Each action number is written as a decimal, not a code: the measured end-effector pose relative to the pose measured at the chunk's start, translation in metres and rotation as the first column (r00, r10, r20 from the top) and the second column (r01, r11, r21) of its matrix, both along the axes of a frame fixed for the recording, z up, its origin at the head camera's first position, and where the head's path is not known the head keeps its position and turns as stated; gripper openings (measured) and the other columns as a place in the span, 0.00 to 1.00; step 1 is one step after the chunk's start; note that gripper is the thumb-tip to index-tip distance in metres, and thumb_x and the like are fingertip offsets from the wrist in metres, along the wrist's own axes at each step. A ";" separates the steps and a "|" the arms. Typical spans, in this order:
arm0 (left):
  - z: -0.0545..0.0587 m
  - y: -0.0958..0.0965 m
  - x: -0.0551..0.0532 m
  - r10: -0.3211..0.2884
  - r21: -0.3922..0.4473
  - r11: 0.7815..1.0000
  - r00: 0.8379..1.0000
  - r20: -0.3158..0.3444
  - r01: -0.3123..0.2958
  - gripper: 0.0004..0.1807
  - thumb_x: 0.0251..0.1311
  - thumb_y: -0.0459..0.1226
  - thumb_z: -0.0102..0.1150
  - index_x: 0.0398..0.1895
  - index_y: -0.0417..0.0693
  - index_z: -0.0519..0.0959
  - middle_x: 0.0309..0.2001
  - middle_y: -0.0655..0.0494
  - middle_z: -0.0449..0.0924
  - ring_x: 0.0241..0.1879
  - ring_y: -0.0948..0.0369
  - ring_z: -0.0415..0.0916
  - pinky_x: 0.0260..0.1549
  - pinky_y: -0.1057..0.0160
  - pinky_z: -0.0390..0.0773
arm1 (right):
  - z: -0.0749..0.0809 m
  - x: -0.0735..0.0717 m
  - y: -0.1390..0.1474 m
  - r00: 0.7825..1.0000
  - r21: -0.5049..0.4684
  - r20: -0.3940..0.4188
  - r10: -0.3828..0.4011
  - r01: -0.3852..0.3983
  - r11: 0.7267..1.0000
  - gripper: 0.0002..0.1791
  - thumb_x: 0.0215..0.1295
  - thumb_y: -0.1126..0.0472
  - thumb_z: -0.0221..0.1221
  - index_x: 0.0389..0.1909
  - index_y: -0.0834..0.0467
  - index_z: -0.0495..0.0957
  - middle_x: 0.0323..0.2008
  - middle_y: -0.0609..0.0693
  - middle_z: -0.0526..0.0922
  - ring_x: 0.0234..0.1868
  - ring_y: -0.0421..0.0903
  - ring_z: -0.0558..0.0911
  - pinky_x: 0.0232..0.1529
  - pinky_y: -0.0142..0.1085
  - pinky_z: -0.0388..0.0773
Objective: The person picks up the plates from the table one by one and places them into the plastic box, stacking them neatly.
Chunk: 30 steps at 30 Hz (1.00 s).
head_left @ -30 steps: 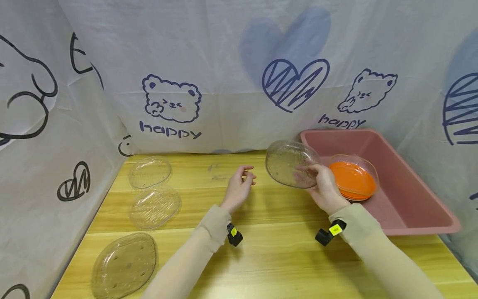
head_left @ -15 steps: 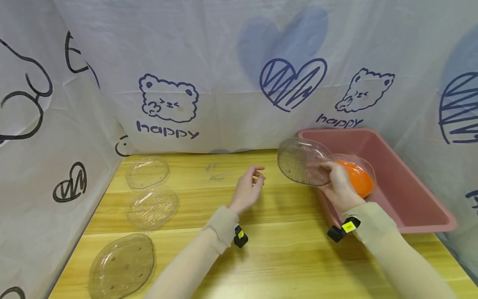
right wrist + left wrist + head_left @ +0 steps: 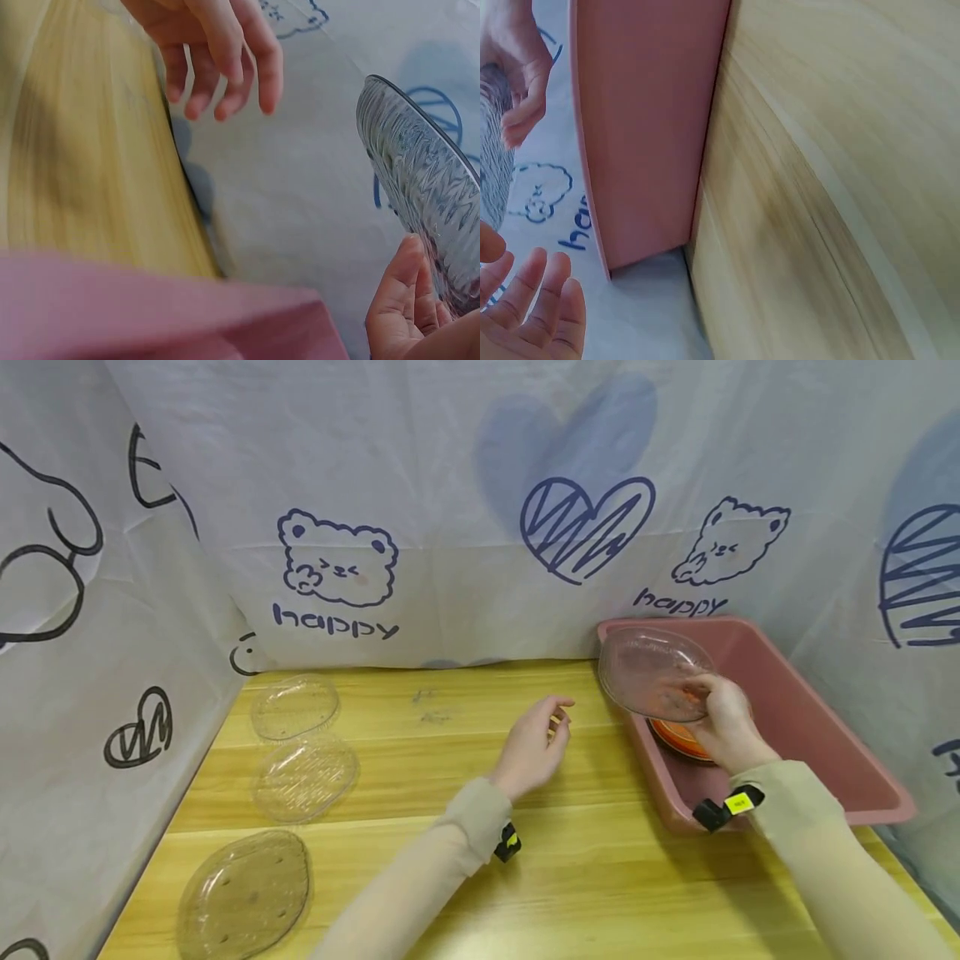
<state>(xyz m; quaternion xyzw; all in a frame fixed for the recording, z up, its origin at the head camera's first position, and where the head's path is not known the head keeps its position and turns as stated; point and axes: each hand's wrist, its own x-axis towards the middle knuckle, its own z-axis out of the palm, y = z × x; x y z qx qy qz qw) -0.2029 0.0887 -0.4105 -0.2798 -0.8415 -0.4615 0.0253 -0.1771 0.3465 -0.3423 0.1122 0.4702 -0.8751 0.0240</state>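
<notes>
In the head view my right hand (image 3: pixel 727 718) pinches the near right edge of a clear ribbed plastic dish (image 3: pixel 652 668). That dish is tilted and held above the left side of a pink tub (image 3: pixel 825 760). Below it, partly hidden by the dish and my hand, an orange round dish (image 3: pixel 678 737) sits inside the tub. My left hand (image 3: pixel 534 745) hovers over the table left of the tub, fingers loosely bent, holding nothing. The right wrist view shows the ribbed wall of the clear dish (image 3: pixel 420 165) against my right fingertips.
Two clear plastic pieces, a farther one (image 3: pixel 295 706) and a nearer one (image 3: pixel 306 779), lie on the left of the wooden table (image 3: pixel 420 868). A brownish clear piece (image 3: pixel 246 893) lies closer to me. A printed cloth (image 3: pixel 457 568) hangs behind the table.
My right hand has carried the clear dish rightward, from over the table to over the tub. My left hand has moved right as well, staying free of any object.
</notes>
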 end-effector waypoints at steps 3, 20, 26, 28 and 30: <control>0.001 0.007 0.004 -0.019 -0.036 0.999 0.998 -0.067 0.016 0.19 0.75 0.34 0.43 0.65 0.46 0.72 0.48 0.52 0.80 0.47 0.61 0.80 0.47 0.70 0.82 | 0.001 -0.001 0.010 1.000 0.020 0.019 -0.016 0.015 1.000 0.15 0.78 0.64 0.43 0.61 0.54 0.66 0.36 0.45 0.88 0.33 0.45 0.89 0.38 0.37 0.88; 0.003 0.047 0.022 -0.209 -0.294 0.950 0.917 -0.339 0.108 0.20 0.75 0.38 0.46 0.67 0.49 0.72 0.60 0.57 0.78 0.59 0.63 0.78 0.63 0.71 0.76 | -0.001 -0.007 0.055 1.000 0.103 0.022 0.001 -0.004 0.995 0.13 0.79 0.64 0.42 0.55 0.51 0.71 0.34 0.48 0.91 0.33 0.46 0.90 0.37 0.38 0.89; 0.002 0.058 0.026 -0.292 -0.383 0.914 0.877 -0.382 0.137 0.19 0.77 0.40 0.45 0.67 0.53 0.72 0.59 0.61 0.78 0.60 0.65 0.76 0.66 0.71 0.73 | -0.005 -0.010 0.068 1.000 0.110 0.016 -0.001 -0.001 0.994 0.12 0.78 0.64 0.43 0.54 0.51 0.71 0.33 0.49 0.91 0.32 0.46 0.90 0.36 0.38 0.88; 0.001 0.062 0.027 -0.319 -0.402 0.903 0.864 -0.390 0.152 0.19 0.78 0.43 0.45 0.67 0.55 0.73 0.60 0.62 0.77 0.60 0.66 0.76 0.66 0.70 0.72 | -0.007 -0.012 0.072 1.000 0.118 0.017 -0.012 0.009 0.993 0.12 0.79 0.64 0.42 0.52 0.51 0.72 0.32 0.49 0.91 0.30 0.46 0.90 0.35 0.37 0.88; 0.000 0.065 0.029 -0.344 -0.417 0.894 0.847 -0.406 0.163 0.19 0.78 0.45 0.45 0.66 0.56 0.73 0.61 0.62 0.77 0.61 0.66 0.75 0.67 0.71 0.71 | -0.009 -0.013 0.075 0.999 0.133 0.021 -0.025 0.022 0.991 0.12 0.79 0.64 0.41 0.51 0.51 0.72 0.31 0.48 0.91 0.30 0.45 0.90 0.34 0.36 0.88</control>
